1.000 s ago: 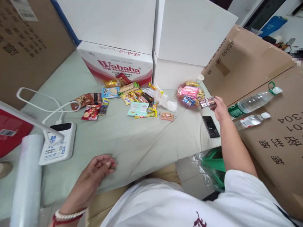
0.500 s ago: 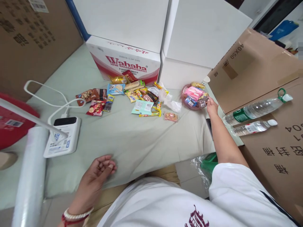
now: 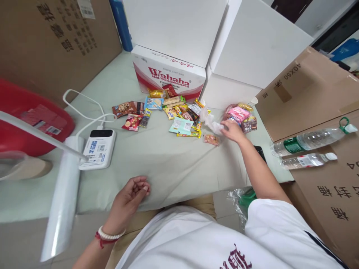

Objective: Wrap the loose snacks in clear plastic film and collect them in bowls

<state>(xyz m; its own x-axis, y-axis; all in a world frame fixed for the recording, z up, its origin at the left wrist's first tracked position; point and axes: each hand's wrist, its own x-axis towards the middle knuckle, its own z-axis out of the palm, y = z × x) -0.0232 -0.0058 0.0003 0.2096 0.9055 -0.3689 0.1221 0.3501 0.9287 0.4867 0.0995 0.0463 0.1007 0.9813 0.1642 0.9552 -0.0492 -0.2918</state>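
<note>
My right hand reaches across the pale green cloth, fingers stretched out and touching a crumpled clear plastic bag. A small orange snack packet lies just in front of it. To its right a pink bowl holds several snacks, with a brown packet at its near edge. A spread of snack packets lies left of the bag. My left hand rests on the cloth at the near edge, fingers loosely curled, holding nothing.
A Wahaha carton and white boxes stand behind the snacks. Cardboard boxes with two water bottles are on the right, beside a black phone. At left are a white device, a film roll and a red basin.
My right hand carried the brown packet to the pink bowl, let it go there, then moved left to the clear plastic bag. My left hand stayed on the cloth.
</note>
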